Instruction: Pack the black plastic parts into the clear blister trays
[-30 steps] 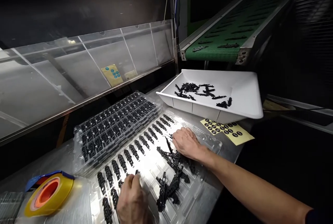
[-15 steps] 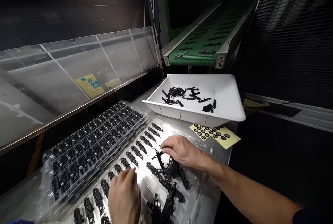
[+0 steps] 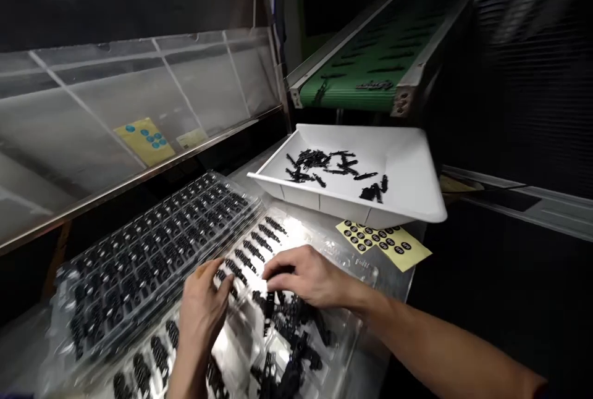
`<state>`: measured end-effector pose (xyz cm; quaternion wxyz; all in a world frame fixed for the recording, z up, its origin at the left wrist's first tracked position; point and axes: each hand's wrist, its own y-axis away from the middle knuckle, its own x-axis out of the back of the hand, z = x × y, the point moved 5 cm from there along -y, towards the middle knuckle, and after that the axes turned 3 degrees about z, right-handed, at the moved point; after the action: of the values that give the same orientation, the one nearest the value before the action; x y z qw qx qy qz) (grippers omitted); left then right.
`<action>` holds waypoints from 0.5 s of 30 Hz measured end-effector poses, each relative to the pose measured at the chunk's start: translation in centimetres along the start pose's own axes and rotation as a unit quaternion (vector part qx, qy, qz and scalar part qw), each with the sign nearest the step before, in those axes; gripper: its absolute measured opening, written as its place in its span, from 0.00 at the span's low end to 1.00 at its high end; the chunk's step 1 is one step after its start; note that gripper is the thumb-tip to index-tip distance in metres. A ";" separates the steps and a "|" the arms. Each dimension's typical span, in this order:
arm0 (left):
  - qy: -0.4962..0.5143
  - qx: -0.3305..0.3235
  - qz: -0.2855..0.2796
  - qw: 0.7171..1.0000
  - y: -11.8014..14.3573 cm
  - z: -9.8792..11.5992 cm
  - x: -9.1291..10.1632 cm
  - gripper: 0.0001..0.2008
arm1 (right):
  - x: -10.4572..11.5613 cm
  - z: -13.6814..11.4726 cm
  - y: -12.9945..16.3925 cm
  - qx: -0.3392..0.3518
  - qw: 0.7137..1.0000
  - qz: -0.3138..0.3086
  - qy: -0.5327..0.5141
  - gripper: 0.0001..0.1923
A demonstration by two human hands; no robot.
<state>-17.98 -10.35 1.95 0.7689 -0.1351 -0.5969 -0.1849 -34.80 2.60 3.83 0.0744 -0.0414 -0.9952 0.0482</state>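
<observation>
My right hand (image 3: pixel 306 277) is closed in a pinch on the top end of a slim black plastic part (image 3: pixel 269 305), which hangs over the loose pile. Further left, my left hand (image 3: pixel 200 307) has its thumb and fingertips around another black part in a row of the clear plastic tray (image 3: pixel 343 380). Beyond that hand, several black parts (image 3: pixel 250 260) lie side by side in the tray's slots. A jumbled heap of loose black parts (image 3: pixel 296 349) rests on the tray's right side, below my right hand.
Filled clear trays (image 3: pixel 157 251) are stacked at left. Behind stands a white bin (image 3: pixel 407 170) with scattered black parts. A yellow sticker sheet (image 3: pixel 412 254) lies by the bin. A green conveyor (image 3: pixel 352 99) carrying parts ends above the bin; a framed clear panel (image 3: pixel 199 87) rises at left.
My left hand has moved forward to the row and its fingers have spread around a part. My right hand has shifted left with its part. The view has tilted slightly.
</observation>
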 end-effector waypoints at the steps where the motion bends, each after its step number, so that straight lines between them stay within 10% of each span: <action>1: 0.010 0.037 0.011 0.999 1.7 -1.7 1.0 0.27 | -1.9 -0.3 -1.4 0.015 0.999 -0.042 0.014 0.08; 7: 0.070 0.222 0.018 0.972 13.9 -9.5 2.7 0.22 | -13.4 1.4 -6.7 0.088 0.926 -0.260 0.260 0.08; 12: 0.108 0.093 0.138 0.980 17.6 -4.7 -1.3 0.17 | -15.2 2.1 -6.7 0.169 0.868 -0.282 0.371 0.12; 15: 0.035 0.025 0.094 0.995 17.2 -0.3 -4.4 0.16 | -13.7 1.5 -5.7 0.204 0.858 -0.236 0.408 0.16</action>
<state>-11.02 5.48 -2.20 0.8063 -0.1645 -0.5591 -0.1013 -22.00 -4.44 0.94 0.4892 0.1952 -0.8238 0.2097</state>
